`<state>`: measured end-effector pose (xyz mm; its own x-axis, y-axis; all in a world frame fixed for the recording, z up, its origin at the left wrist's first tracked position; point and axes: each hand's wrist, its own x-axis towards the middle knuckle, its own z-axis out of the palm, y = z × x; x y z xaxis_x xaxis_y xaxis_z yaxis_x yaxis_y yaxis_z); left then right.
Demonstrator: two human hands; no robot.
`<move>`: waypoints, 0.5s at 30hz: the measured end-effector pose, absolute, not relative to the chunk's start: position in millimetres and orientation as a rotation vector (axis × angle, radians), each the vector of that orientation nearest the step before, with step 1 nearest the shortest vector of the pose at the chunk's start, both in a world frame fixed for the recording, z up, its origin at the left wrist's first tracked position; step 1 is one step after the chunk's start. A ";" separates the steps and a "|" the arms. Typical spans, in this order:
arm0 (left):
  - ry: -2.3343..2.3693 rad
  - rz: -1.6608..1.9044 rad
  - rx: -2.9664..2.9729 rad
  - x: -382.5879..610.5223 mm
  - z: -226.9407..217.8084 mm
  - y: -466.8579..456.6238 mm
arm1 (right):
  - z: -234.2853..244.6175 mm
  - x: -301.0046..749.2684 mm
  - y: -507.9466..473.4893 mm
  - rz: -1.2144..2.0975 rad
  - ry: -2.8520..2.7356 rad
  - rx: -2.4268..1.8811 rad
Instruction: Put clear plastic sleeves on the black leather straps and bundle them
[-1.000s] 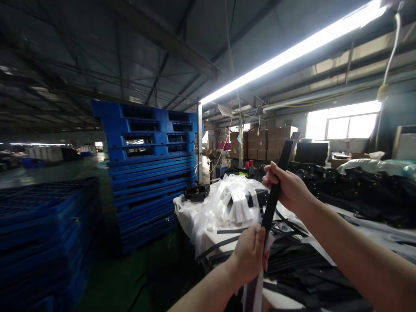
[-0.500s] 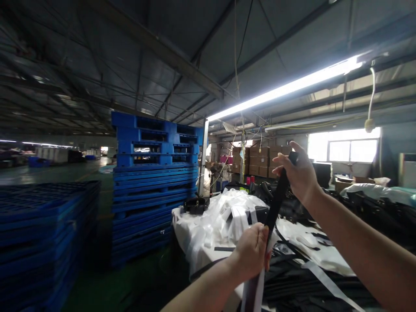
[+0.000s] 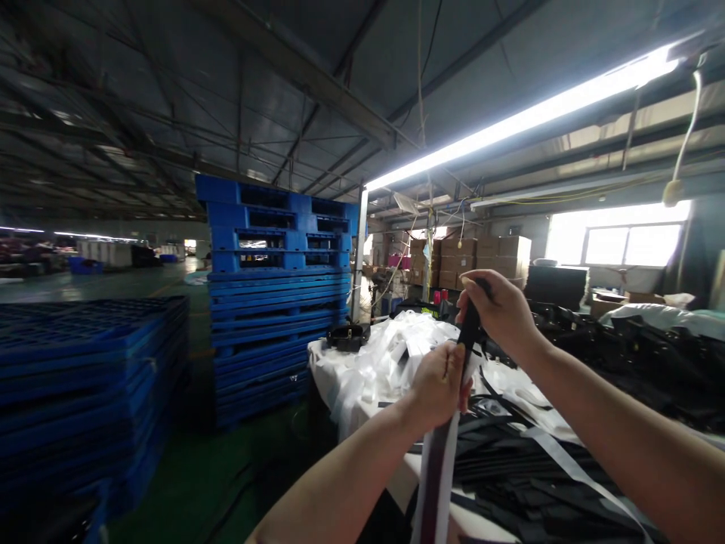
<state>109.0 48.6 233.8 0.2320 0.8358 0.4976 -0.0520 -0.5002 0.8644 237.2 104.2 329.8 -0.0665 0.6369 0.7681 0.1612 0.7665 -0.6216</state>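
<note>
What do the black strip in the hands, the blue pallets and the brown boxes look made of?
Strip: perhaps fabric or synthetic leather, flat and dull black; texture unclear. Pallets: probably plastic, smooth, evenly blue, with moulded-looking openings. Boxes: likely cardboard, matt brown with squared edges.

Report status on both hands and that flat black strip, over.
Left hand gripping flat black strip; right hand pinching its upper end. White-edged dark length hanging below left hand. Nothing visibly blocking hands.
</note>
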 end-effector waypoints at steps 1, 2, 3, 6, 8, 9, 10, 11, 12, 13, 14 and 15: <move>0.734 1.393 1.699 108.5 235.6 50.0 | 322.6 234.4 103.6 0.441 -1.629 -0.656; 0.728 1.401 1.708 107.9 237.6 51.5 | 315.3 231.5 102.1 0.426 -1.631 -0.661; 0.725 1.407 1.718 107.4 239.6 52.7 | 308.5 228.6 99.8 0.403 -1.637 -0.667; 0.729 1.435 1.758 105.9 245.5 54.6 | 295.6 221.4 90.1 0.370 -1.677 -0.693; 0.748 1.454 1.797 104.0 248.8 54.5 | 294.1 220.8 84.4 0.458 -1.719 -0.692; 0.760 1.466 1.808 102.3 250.3 54.2 | 294.1 222.4 82.6 0.541 -1.725 -0.670; 0.772 1.483 1.811 99.9 251.8 54.1 | 293.2 225.4 81.4 0.634 -1.702 -0.629; 0.781 1.506 1.807 97.0 253.2 54.1 | 290.0 229.1 80.5 0.726 -1.654 -0.580; 0.787 1.532 1.803 93.8 254.6 54.3 | 283.3 233.0 79.4 0.807 -1.593 -0.539; 0.788 1.555 1.805 90.4 256.1 54.9 | 272.2 236.0 77.4 0.888 -1.553 -0.520; 0.785 1.575 1.810 87.4 257.6 55.8 | 256.4 237.5 74.3 0.977 -1.563 -0.529; 0.779 1.583 1.817 84.8 259.3 57.0 | 236.3 236.8 69.6 1.080 -1.632 -0.561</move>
